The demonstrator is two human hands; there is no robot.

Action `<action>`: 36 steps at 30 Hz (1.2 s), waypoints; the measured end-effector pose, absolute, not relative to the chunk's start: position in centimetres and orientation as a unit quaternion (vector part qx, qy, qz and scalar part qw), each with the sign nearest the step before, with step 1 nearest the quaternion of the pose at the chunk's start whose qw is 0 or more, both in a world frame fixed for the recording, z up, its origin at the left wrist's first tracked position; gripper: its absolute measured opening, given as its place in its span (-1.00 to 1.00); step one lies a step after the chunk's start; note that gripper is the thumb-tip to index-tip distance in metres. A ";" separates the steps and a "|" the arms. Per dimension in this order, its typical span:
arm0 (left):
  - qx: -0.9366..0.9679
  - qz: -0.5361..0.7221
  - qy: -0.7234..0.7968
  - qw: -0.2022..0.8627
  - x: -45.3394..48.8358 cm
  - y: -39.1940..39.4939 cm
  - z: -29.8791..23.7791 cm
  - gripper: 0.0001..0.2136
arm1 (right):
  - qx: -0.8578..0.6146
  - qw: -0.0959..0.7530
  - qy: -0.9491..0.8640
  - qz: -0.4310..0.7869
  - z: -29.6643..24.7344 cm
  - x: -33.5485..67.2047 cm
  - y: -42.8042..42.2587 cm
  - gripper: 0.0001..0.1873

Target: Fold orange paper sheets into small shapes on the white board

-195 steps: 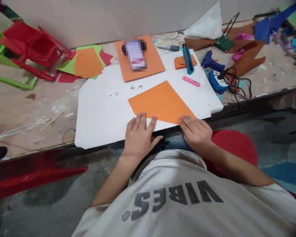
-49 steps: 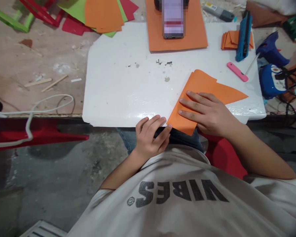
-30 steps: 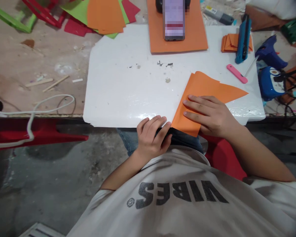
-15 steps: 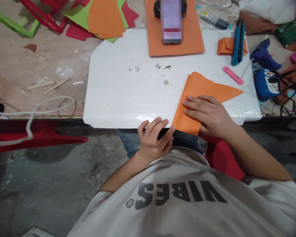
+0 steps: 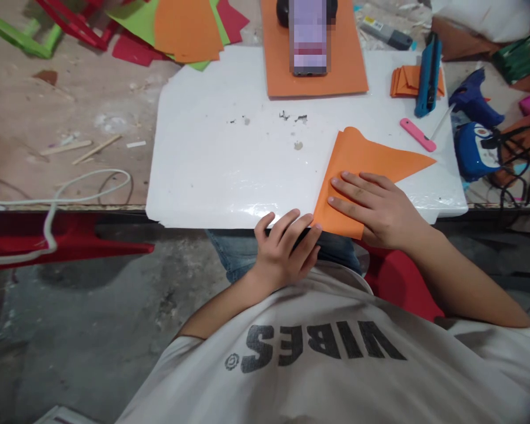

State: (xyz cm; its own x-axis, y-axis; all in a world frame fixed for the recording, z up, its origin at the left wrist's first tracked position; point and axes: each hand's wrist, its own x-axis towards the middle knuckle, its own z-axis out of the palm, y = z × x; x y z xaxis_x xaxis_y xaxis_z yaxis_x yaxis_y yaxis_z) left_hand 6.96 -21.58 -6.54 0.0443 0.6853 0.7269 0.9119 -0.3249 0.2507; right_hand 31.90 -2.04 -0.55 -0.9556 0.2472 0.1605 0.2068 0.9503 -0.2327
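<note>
A folded sheet of orange paper (image 5: 362, 153) lies at the front right of a white board (image 5: 221, 165), one pointed corner aimed right and its lower end reaching past the board's front edge. My right hand (image 5: 382, 206) rests flat on this paper, fingers stretched out. At the paper's lower left corner is my left hand (image 5: 289, 247), its fingers apart and bent a little. One of its fingertips touches the corner; the thumb sits lower, off the paper. The paper's lower right part is hidden under my right hand.
A phone (image 5: 309, 47) lies on an orange sheet (image 5: 318, 87) at the back. Right of the paper are a pink folding cutter (image 5: 417, 134), a blue cutter (image 5: 428, 76), small folded orange papers (image 5: 406, 81) and a blue glue gun (image 5: 477, 100). Coloured paper cutouts (image 5: 188, 32) lie back left.
My left hand has shifted slightly right along the paper's lower left corner. My right hand stays flat on the paper, and the view has tilted a little.
</note>
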 end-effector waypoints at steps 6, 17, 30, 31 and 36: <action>-0.710 -0.402 -0.560 0.141 7.5 -21.1 -6.3 -0.64 | -0.108 0.107 -0.982 0.110 -1.4 32.4 -1.7 0.13; -0.722 -0.389 -0.559 0.123 8.1 -21.1 -5.9 -0.64 | -0.128 0.101 -0.972 0.172 -1.0 32.1 -1.7 0.15; -0.741 -0.362 -0.548 0.140 8.5 -20.8 -5.7 -0.65 | -0.120 0.107 -0.958 0.237 1.0 31.9 0.1 -0.41; -0.742 -0.360 -0.547 0.143 8.5 -20.7 -5.7 -0.66 | -0.137 0.120 -0.960 0.215 1.0 31.3 -0.1 -0.46; -0.748 -0.365 -0.533 0.152 8.8 -20.2 -5.6 -0.72 | -0.165 0.148 -0.966 0.133 0.8 28.6 -0.5 -0.45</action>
State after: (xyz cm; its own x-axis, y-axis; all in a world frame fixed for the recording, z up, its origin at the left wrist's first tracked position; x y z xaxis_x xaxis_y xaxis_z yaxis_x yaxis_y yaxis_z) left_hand 8.76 -20.18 -5.62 0.1647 0.6871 0.7076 0.9084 -0.3852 0.1626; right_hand 28.57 -0.54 0.84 -0.9014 0.3586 0.2427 0.2793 0.9098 -0.3069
